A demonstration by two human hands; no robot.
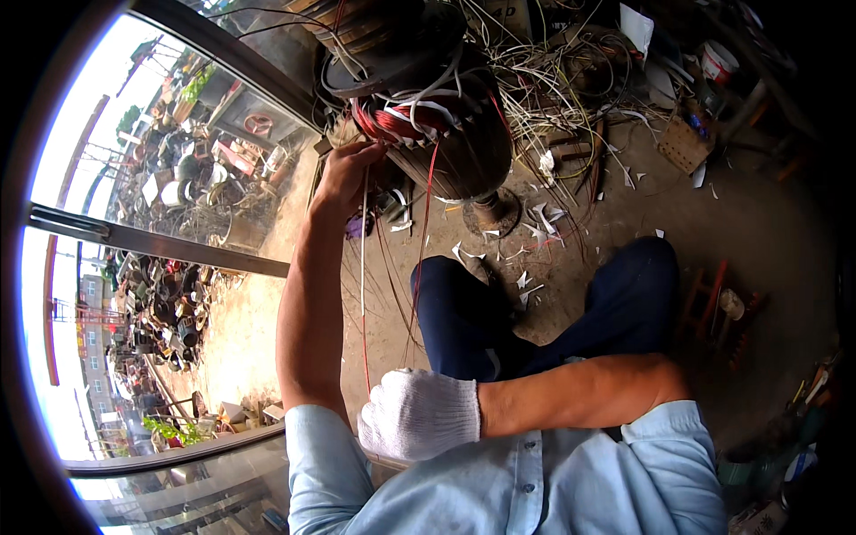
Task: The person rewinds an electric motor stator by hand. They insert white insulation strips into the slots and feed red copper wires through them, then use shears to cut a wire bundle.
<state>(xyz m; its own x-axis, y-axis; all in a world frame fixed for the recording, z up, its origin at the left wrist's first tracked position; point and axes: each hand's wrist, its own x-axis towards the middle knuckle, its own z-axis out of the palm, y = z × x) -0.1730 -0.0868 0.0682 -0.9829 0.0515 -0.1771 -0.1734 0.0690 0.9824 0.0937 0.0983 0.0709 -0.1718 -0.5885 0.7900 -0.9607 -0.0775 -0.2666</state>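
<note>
A dark ribbed, drum-shaped motor body (459,160) stands in front of me, with red wire windings (415,120) and pale sleeving around its upper part. My bare left hand (350,174) is closed in a pinch at the left edge of these windings. From its fingers a thin strand runs down toward me, with a white length (363,245) above and a red wire (365,348) below. My right hand (419,415), in a white knitted glove, is closed in a fist around the lower end near my chest; its fingertips are hidden. Another red wire (429,187) hangs loose from the windings.
A tangle of pale cables (562,76) lies beyond the motor body. White scraps (544,218) litter the floor around the round metal foot (490,214). A framed window (160,245) stands close on the left. At right are a small reddish stool (713,303) and a white-and-red bucket (718,62).
</note>
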